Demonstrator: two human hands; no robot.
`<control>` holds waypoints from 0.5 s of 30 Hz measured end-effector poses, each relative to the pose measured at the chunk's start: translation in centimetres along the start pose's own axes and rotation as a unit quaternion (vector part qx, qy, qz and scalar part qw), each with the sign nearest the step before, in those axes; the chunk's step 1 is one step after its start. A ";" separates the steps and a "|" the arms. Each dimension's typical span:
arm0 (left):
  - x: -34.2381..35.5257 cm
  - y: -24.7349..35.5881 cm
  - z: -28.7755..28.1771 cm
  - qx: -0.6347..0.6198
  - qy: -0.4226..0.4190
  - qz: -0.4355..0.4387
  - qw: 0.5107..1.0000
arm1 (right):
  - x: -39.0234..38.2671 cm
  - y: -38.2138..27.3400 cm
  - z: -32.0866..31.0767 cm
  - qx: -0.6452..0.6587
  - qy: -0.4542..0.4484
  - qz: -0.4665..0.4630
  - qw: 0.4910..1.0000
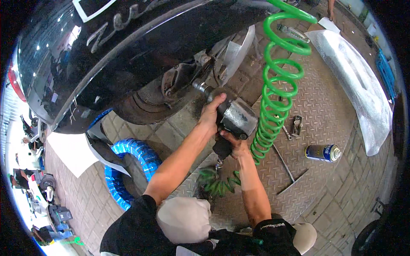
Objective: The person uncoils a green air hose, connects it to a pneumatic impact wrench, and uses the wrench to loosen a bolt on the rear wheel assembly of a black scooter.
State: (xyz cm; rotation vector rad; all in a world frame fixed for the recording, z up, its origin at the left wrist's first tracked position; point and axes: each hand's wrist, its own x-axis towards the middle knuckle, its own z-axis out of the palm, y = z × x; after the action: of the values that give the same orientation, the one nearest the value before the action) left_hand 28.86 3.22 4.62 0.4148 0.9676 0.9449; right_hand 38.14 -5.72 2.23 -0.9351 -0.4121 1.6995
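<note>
An impact wrench [240, 117] is being held just beside the black vehicle [179, 51], its socket [199, 86] being pointed toward the vehicle; whether contact is being made cannot be told. Its body is being clamped by the fingers of the left hand [209, 116], its handle by those of the right hand [235, 144]. Square seating and firm bracing are being advised, the green coiled hose [285, 77] being guarded from snagging.

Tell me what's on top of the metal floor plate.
On the metal floor plate I see a spray can, a T-shaped wrench, a spanner and a small dark part. Whatever lies behind the green hose is covered.
</note>
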 end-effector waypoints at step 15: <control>-0.4 0.5 0.4 0.008 0.005 0.003 1.000 | 0.5 0.7 -0.9 0.015 -0.066 0.011 0.998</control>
State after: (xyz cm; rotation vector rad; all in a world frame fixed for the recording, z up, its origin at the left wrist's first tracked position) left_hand 28.86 3.19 5.44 0.4270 0.9836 0.9462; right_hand 38.30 -5.65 1.04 -0.8095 -0.4640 1.7882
